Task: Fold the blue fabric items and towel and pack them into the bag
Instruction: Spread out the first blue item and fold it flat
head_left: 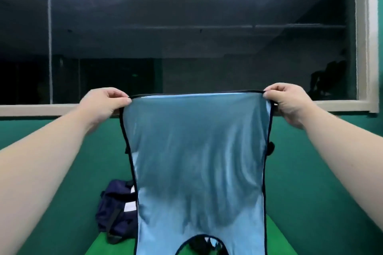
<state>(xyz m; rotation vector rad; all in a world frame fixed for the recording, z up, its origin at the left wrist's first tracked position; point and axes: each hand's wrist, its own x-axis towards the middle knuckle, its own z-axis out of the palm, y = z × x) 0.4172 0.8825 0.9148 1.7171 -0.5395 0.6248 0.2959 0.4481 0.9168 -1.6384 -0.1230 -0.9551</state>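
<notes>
**Blue garment hanging between your hands, hiding most of the surface below**

A wide dark window (186, 37) is filling the upper view and reflecting two ceiling lights, with a green wall (294, 161) running beneath it. You are holding the light blue fabric item (196, 161) up in the air, spread flat, and it is blocking most of the green surface (278, 238) below. The navy bag (116, 211) is sitting there on the left, partly covered by the fabric's edge. Your left hand (103, 105) is pinching the top left corner and your right hand (288, 103) the top right. The fabric's lower end is running out of frame. A small dark shape (270, 148) at its right edge is too blurred to identify.
</notes>
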